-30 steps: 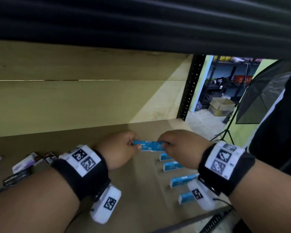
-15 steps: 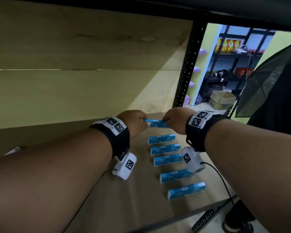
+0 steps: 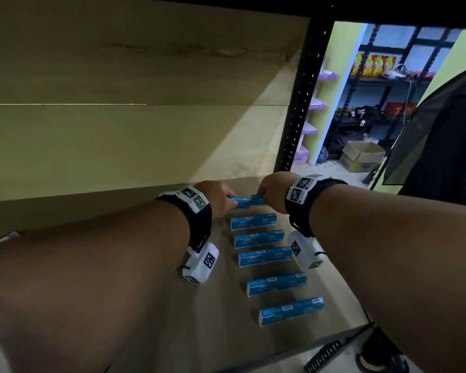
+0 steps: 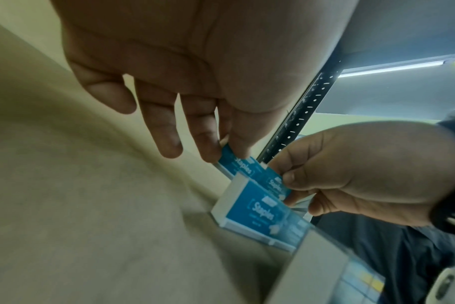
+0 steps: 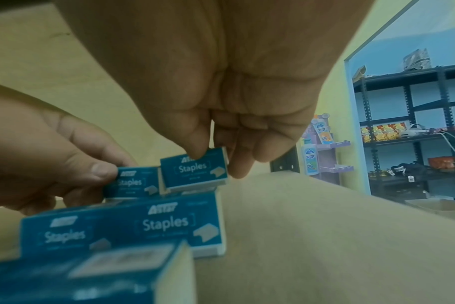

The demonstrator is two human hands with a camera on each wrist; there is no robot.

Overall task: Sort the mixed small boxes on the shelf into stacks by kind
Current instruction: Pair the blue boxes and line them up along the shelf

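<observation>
Several rows of blue "Staples" boxes (image 3: pixel 265 256) lie in a line on the brown shelf board (image 3: pixel 151 332). At the far end of that line my left hand (image 3: pixel 230 201) pinches one small blue box (image 3: pixel 241 203). My right hand (image 3: pixel 261 196) pinches a second one (image 3: pixel 258 199) right beside it. In the left wrist view the left hand (image 4: pixel 225 154) grips its box (image 4: pixel 231 162) by the end. In the right wrist view the right hand (image 5: pixel 213 162) holds its box (image 5: pixel 195 168) slightly higher than the left one (image 5: pixel 133 182), just behind the nearest row (image 5: pixel 122 226).
A black perforated upright (image 3: pixel 296 103) bounds the shelf on the right, with a wooden back panel (image 3: pixel 119 130) close behind the hands. A pale object (image 3: pixel 8 235) peeks out at the far left behind my arm. Beyond the upright stand other racks and a cardboard box (image 3: pixel 361 154).
Both hands carried the blue boxes away from me to the far end of the row and lowered them toward the board. The right box now sits slightly higher than the left.
</observation>
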